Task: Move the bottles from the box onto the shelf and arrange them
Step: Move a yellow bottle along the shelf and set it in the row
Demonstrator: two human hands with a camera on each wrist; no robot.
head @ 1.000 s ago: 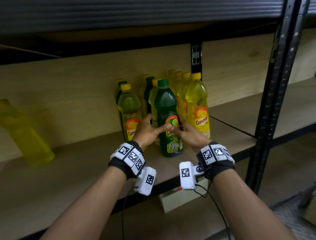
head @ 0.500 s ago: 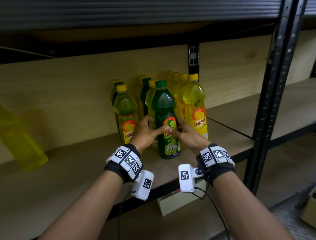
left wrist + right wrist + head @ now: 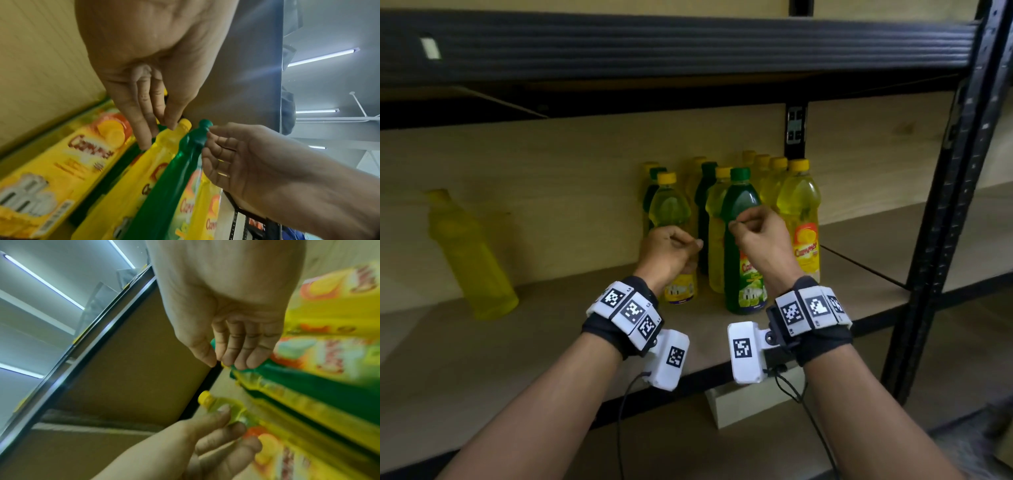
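While both loosely curled, empty hands (image 3: 671,253) (image 3: 760,240) hover, they hide the bottles' (image 3: 743,246) labels.

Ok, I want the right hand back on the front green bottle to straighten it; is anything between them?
Nothing visible is in the way. The right hand hangs just in front of the green bottle, near its shoulder. The yellow bottles stand only beside and behind it.

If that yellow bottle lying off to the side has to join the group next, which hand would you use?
Probably the left hand. The lone bottle lies far out on the left of the shelf, and the left hand is nearer to it. The right hand is in front of the green bottle and would have to cross over.
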